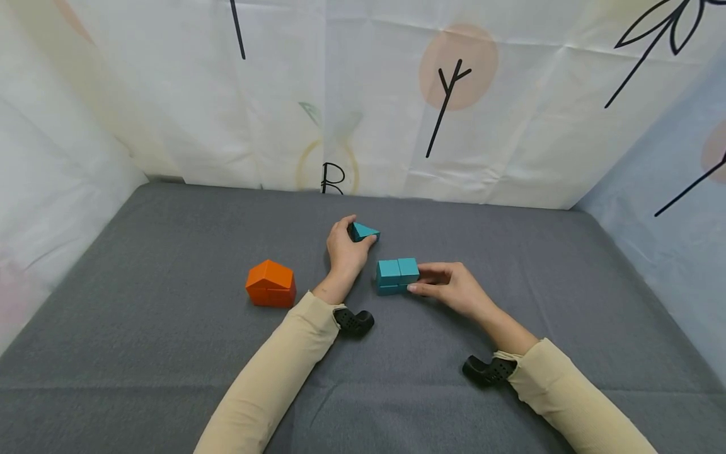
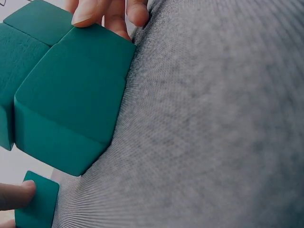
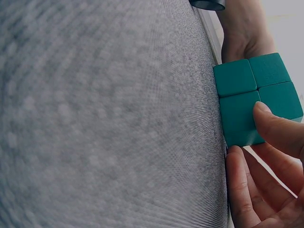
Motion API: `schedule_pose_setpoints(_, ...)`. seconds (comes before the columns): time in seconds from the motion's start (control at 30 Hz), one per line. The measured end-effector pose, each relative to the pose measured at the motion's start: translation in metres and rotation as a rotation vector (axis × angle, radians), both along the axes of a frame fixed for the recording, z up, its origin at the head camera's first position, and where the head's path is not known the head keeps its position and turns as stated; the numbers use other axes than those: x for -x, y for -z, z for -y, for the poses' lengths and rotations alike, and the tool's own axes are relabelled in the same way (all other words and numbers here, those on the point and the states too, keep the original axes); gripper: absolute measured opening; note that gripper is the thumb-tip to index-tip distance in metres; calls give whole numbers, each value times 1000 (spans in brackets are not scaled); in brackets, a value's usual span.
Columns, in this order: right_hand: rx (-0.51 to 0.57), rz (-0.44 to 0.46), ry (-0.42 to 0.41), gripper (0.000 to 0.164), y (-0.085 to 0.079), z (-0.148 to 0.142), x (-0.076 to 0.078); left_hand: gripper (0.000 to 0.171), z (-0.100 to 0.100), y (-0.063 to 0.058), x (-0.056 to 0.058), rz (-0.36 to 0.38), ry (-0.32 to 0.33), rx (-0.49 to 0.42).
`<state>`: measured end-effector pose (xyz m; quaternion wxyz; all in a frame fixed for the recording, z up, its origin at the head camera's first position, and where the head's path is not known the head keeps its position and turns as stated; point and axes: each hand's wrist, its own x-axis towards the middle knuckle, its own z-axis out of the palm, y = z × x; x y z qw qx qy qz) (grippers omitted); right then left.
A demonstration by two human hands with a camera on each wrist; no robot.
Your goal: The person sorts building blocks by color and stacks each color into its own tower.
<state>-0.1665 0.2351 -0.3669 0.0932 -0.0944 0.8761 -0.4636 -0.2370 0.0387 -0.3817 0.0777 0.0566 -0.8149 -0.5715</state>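
Note:
In the head view my left hand (image 1: 347, 251) pinches a teal triangular block (image 1: 365, 232) beyond the stack, fingers at its far side and thumb at its near side. The left wrist view shows the thumb against this block (image 2: 45, 204). Several teal blocks (image 1: 397, 272) stand in two layers, close together, right of my left forearm. My right hand (image 1: 450, 289) holds this stack at its right end. In the right wrist view its thumb lies on one face of the teal blocks (image 3: 237, 114), with the fingers curled around the side.
Left of my left wrist sits a house-shaped group of orange blocks (image 1: 271, 285) with a peaked top. Grey cloth (image 1: 170, 353) covers the table. Printed fabric (image 1: 374, 94) hangs behind the far edge and along both sides. Each wrist wears a black camera mount (image 1: 354, 321).

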Motion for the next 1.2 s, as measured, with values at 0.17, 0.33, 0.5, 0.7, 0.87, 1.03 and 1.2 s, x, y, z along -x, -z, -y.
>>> schedule_pose_setpoints(0.17,0,-5,-4,46,0,0,0,43,0,1,0,-24,-21,12)
schedule_pose_setpoints(0.33,1,-5,-5,46,1,0,0,36,1,2,-2,-24,-20,14)
schedule_pose_setpoints(0.5,-1,-3,-1,47,1,0,0,32,2,0,-5,-19,-11,-7)
schedule_pose_setpoints(0.7,-3,-3,3,47,2,0,0,27,3,-3,-8,-25,-11,-31)
schedule_pose_setpoints(0.87,7,-2,-2,46,2,0,0,26,2,-4,-9,-44,4,-55)
schedule_pose_setpoints(1.03,11,-10,-8,46,2,-1,0,23,3,-6,-11,-50,17,-99)
schedule_pose_setpoints(1.2,14,-10,-12,45,2,-1,0,22,3,-7,-13,-44,25,-130)
